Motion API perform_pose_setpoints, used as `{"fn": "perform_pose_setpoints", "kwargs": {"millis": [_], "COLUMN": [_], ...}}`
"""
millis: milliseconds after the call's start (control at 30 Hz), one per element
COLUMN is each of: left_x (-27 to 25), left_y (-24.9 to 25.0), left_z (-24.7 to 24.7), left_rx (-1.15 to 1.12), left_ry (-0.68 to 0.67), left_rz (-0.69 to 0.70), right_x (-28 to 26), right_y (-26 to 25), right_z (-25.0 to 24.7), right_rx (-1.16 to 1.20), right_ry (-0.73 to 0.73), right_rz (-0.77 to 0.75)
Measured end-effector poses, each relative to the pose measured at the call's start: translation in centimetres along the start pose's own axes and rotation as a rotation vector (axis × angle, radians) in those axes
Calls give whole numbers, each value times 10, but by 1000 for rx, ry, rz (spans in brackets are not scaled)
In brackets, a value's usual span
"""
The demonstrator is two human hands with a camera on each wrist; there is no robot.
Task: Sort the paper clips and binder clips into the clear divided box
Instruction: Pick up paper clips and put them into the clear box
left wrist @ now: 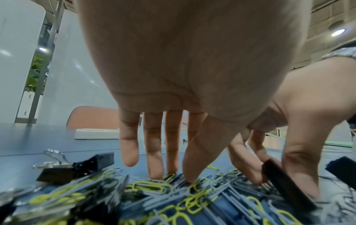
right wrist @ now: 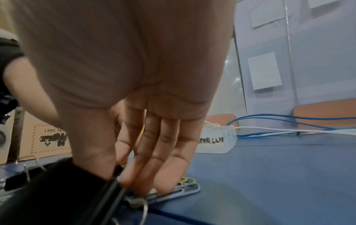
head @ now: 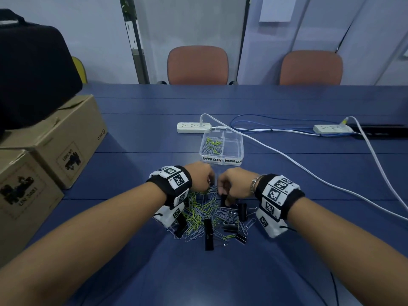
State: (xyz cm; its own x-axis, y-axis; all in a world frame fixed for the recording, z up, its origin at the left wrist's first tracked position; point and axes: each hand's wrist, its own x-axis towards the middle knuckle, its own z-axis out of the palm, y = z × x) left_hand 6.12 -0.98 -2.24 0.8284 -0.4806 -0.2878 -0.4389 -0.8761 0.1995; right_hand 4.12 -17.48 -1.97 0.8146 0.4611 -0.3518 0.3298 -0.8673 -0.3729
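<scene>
Paper clips (head: 199, 208): a loose heap of grey and yellow-green ones lies on the blue worktop (head: 287, 173) near the person, mixed with the binder clips.
Binder clips (head: 208, 234): black, scattered through the near and right parts of the heap, some lying flat with their wire handles out.
Clear divided box (head: 239, 151): stands just beyond the heap, lid off or open, hand-lettered labels on its near wall; the left compartment holds grey and yellow-green paper clips, the right one looks bare.
Left grip (left wrist: 179, 152): the left hand has its fingers spread and pointing down, the fingertips (left wrist: 156, 175) touching paper clips at the far left of the heap; whether anything is pinched I cannot tell.
Right grip (right wrist: 134, 159): the right hand pinches a black binder clip (right wrist: 82, 190) between thumb and fingers, at the far side of the heap; the clip's lower edge is down among the paper clips.
Far side: two white power strips (head: 193, 127) with white and blue cables (head: 276, 129) trailing right.
Left side: cardboard boxes (head: 55, 140) stacked, a black bag (head: 33, 74) on top.
Beyond the worktop: two orange chairs (head: 197, 65).
</scene>
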Motion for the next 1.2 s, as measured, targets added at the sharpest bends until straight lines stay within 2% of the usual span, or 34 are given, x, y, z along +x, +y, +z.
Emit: {"fn": "perform_pose_setpoints", "kwargs": {"millis": [133,233,300,467,567,633,733,833,1067,1200], "left_x": [-4,-8,-9,-8,-7,-6,-3,-2,-7,-8], "left_y": [-1,-2,-3,-8,-10,-9,-3,4,3,0], "left_z": [2,0,-3,-8,-9,-9,-6,-3,-4,-6], "left_rx": [-46,-87,-132,-99,-41,-19,-6,1,-88,-69], "left_ry": [-13,-28,-27,8,-26,-35,-64,-63,-100,-98], "left_rz": [35,58,45,-21,-60,-71,-53,-3,46,5], "right_x": [-4,-5,-5,-2,-1,1,7,11,-1,-7], "right_y": [9,29,43,64,60,48,25,6,3,10], "right_z": [-11,-22,-25,-18,-17,-15,-8,-3,-1,-1], "right_rx": [117,210,117,89,2,-23,-99,-242,-245,-238], "right_ry": [85,209,284,258,311,329,182,61,-10,15], "right_rz": [15,150,256,402,385,314,219,200,61,123]}}
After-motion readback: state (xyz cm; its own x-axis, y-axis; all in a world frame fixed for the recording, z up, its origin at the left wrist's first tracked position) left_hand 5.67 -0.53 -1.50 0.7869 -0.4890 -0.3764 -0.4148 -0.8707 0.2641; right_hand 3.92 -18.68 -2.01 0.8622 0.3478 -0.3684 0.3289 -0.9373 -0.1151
